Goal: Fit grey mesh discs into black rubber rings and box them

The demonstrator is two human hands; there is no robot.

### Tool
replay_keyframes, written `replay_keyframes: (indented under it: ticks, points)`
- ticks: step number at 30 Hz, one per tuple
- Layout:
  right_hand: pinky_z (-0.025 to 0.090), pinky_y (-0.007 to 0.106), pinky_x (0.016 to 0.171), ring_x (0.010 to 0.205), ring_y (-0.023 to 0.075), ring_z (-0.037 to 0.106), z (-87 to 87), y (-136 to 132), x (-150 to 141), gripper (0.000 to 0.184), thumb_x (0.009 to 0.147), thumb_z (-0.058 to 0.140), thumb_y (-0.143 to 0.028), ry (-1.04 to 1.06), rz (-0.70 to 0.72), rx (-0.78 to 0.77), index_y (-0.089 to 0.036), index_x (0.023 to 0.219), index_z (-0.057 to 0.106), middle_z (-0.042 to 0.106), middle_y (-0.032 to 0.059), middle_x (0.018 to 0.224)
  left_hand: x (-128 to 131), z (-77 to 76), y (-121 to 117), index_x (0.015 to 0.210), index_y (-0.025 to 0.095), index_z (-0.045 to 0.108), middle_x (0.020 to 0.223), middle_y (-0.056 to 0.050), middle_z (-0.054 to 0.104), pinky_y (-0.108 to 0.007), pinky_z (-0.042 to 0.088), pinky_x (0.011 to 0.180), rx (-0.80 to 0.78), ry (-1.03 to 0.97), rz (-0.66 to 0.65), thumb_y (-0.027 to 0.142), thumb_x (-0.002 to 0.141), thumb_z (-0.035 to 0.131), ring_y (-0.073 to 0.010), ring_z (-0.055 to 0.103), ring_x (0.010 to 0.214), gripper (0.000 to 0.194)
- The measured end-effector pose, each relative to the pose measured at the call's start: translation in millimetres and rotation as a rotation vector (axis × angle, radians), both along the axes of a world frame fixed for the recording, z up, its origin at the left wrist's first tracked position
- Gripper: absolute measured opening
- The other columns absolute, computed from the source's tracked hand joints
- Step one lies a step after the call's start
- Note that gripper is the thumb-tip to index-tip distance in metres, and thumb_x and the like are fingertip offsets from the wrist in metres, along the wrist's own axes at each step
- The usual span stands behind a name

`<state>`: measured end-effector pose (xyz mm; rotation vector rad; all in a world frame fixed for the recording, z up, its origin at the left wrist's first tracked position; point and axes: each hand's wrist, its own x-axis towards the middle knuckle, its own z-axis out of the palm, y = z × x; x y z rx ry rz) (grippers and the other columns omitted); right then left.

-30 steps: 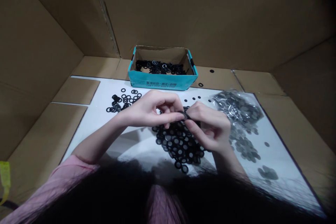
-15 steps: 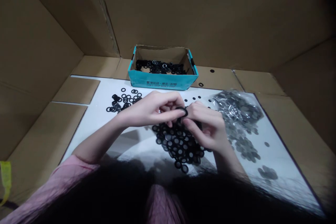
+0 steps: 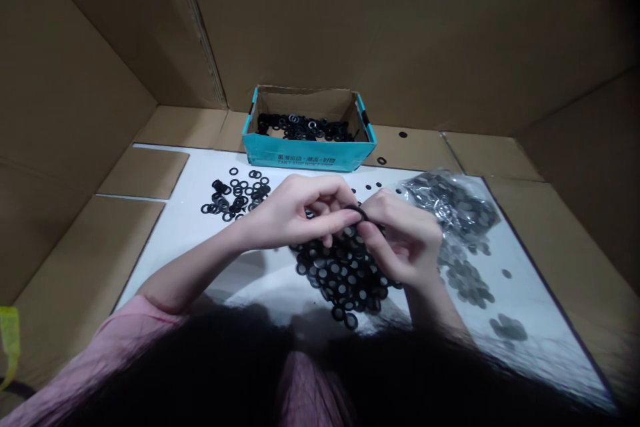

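Between my two hands is a small black ring (image 3: 361,213), partly covered by the fingertips. My left hand (image 3: 315,210) pinches it from the left with thumb and forefinger. From the right, my right hand (image 3: 403,233) closes on the same ring, its thumb at the near edge. Right below both hands lies a heap of black rings with grey centres (image 3: 345,277). Farther left, loose black rings (image 3: 237,190) with open centres are scattered on the white board (image 3: 200,260).
An open blue cardboard box (image 3: 310,152) holding black rings stands at the back. At the right lie a clear plastic bag (image 3: 450,203) of dark discs and loose grey discs (image 3: 470,283). Cardboard walls (image 3: 375,33) enclose the work area.
Both hands have shifted slightly to the right with the ring. My right hand has turned a little, and the ring now shows more edge-on.
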<state>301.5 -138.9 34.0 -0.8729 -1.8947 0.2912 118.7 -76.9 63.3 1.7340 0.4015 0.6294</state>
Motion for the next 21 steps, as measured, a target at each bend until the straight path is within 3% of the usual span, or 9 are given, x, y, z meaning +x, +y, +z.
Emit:
replay_keyframes:
  ticks: [5, 17, 21]
  points:
    - [0.041, 0.033, 0.058, 0.058, 0.0144, 0.051, -2.1, -1.1, -2.3, 0.011, 0.08, 0.056, -0.01, 0.119, 0.015, 0.008, -0.021, 0.078, 0.06, 0.056, 0.0012, 0.064, -0.4, 2.1, -4.5, 0.081, 0.012, 0.053, 0.064, 0.003, 0.058, -0.013, 0.049, 0.047, -0.029, -0.048, 0.022, 0.021, 0.087, 0.06, -0.0056, 0.061, 0.048, 0.013]
    - [0.04, 0.033, 0.058, 0.059, 0.0141, 0.053, 0.3, -4.6, -5.5, 0.011, 0.081, 0.056, -0.011, 0.079, 0.012, 0.024, -0.021, 0.08, 0.06, 0.057, 0.0011, 0.065, -5.5, 6.5, -4.9, 0.081, 0.012, 0.055, 0.062, 0.003, 0.057, -0.014, 0.047, 0.047, 0.027, -0.014, -0.025, 0.019, 0.086, 0.061, -0.0064, 0.061, 0.049, 0.011]
    - [0.038, 0.033, 0.06, 0.059, 0.014, 0.053, 3.0, -4.9, -6.5, 0.009, 0.081, 0.057, -0.012, 0.011, 0.026, 0.007, -0.021, 0.082, 0.059, 0.058, 0.0009, 0.066, -12.2, 9.4, 0.3, 0.082, 0.011, 0.059, 0.064, 0.001, 0.06, -0.014, 0.046, 0.052, 0.16, 0.081, -0.066, 0.021, 0.087, 0.06, -0.006, 0.059, 0.054, 0.011]
